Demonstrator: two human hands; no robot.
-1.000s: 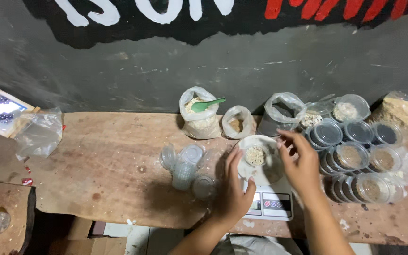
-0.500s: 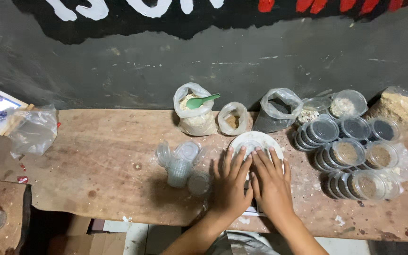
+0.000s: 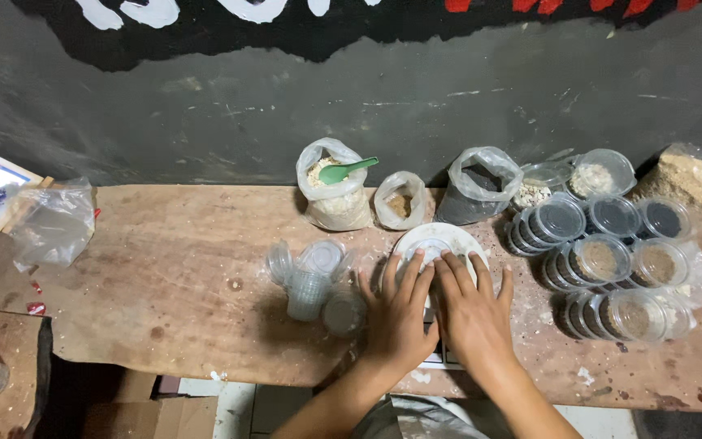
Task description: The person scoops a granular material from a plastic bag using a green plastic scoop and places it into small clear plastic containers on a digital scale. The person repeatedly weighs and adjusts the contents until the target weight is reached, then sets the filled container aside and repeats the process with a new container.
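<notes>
Both hands are lying flat, palms down, side by side a little right of centre in the lower half of the frame. The left hand [image 3: 400, 317] and the right hand [image 3: 469, 313] are almost touching along their inner edges, fingers spread and stretched forward, gripping nothing; they are pressing down on the near half of a round white lid [image 3: 439, 244], probably to seat it evenly on the small tub underneath, which is hidden. That lidded tub is sitting on a flat scale [image 3: 440, 354], of which only a pale edge is showing below the wrists.

Just to the left of the left hand a cluster of empty clear cups and lids [image 3: 312, 280] is lying tumbled together, within easy reach. Beyond the fingertips, towards the upper middle of the frame, three rolled-down plastic bags are standing against the dark wall [image 3: 205, 106]: a bag of pale grain [image 3: 335, 199] with a green scoop [image 3: 347, 170] resting in its mouth, a smaller bag of brown powder [image 3: 400, 201], and a dark bag [image 3: 473, 191]. To the right, stacks of filled, closed tubs [image 3: 611, 260] are crowding the right side of the frame, apparently set apart as finished ones, with a bag of tan meal [image 3: 688, 179] behind them at the upper right.

Everything is resting on a worn wooden counter [image 3: 164, 284]. At its far left edge a crumpled clear bag [image 3: 50, 223] is lying well apart from the hands.
</notes>
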